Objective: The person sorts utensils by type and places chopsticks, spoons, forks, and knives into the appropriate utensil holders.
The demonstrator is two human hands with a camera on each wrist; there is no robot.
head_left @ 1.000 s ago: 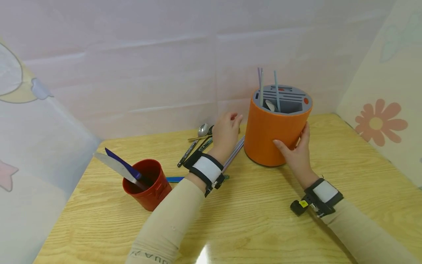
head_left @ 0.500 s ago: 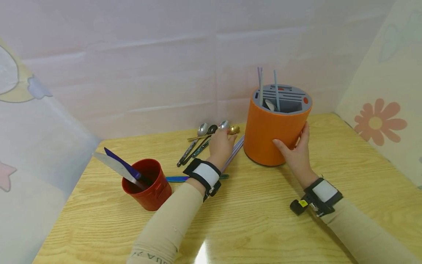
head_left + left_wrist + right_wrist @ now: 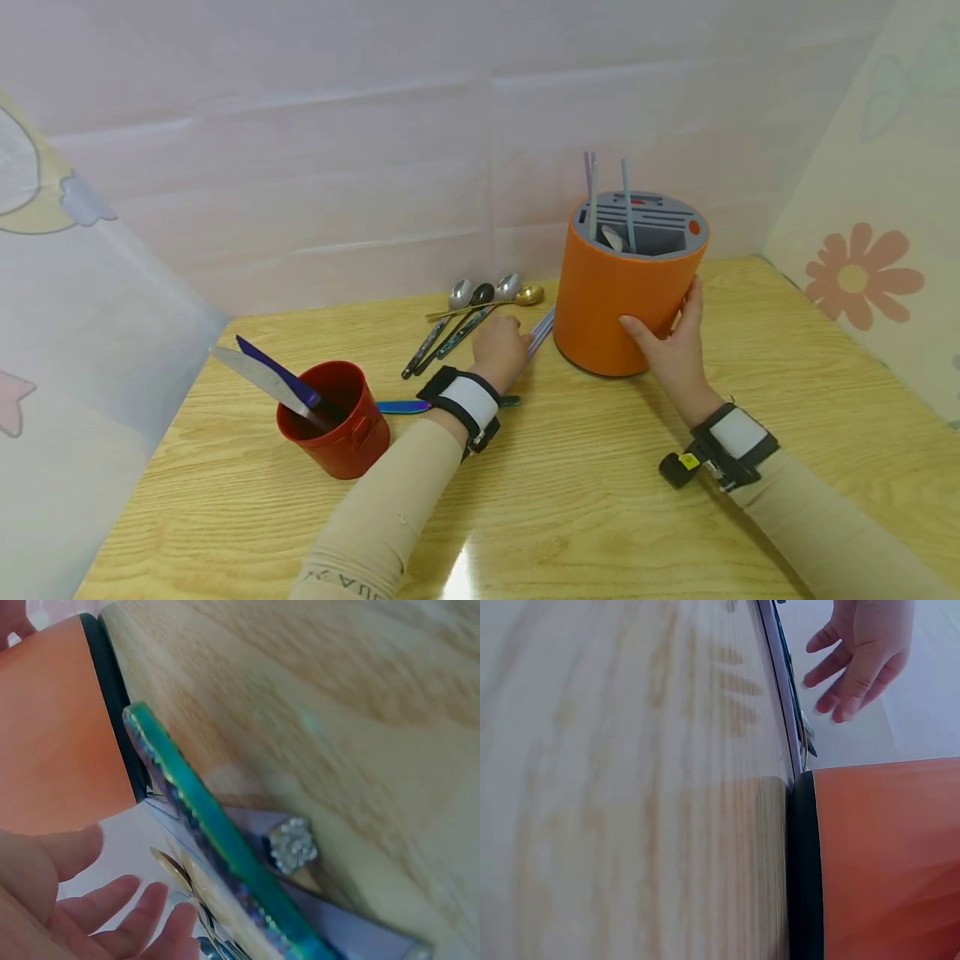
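Observation:
My left hand (image 3: pixel 498 346) hovers over a bundle of lilac chopsticks (image 3: pixel 542 332) lying on the table. Its fingers are loosely spread and hold nothing, as the left wrist view shows. My right hand (image 3: pixel 675 346) rests against the side of an orange utensil holder (image 3: pixel 622 308), thumb at the front and fingers along its right. Chopsticks and a spoon (image 3: pixel 612 239) stand in the holder's grey top. Just beyond the left hand lie a gold spoon (image 3: pixel 529 296), silver spoons (image 3: pixel 461 293) and a black spoon (image 3: pixel 482 293). A patterned teal handle (image 3: pixel 225 832) crosses the chopsticks.
At the left a red cup (image 3: pixel 337 450) holds a blue serrated knife (image 3: pixel 281 371) and a pale-bladed knife (image 3: pixel 262 373), both leaning left. A shiny blue blade (image 3: pixel 402 407) lies between the cup and my left wrist. A pale sheet hangs behind the table.
My left hand has drawn back toward me, from over the spoons to above the chopsticks, uncovering the silver and gold spoon bowls. My right hand and the holder have stayed in place.

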